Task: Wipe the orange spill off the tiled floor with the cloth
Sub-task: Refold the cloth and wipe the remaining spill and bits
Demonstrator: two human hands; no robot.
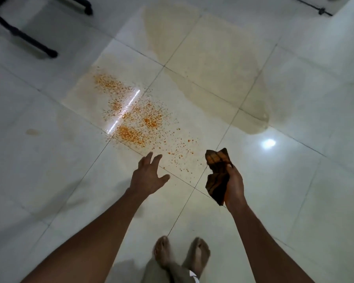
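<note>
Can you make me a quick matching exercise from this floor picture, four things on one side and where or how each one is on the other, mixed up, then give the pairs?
Things:
1. cloth
2. left hand
3. orange spill
4. black chair legs

States or places:
A. scattered across the tile joints ahead of the feet
B. top left corner of the view
C. bunched in the right hand
D. open, fingers spread, holding nothing

Pairs: 1-C, 2-D, 3-A, 4-B
</note>
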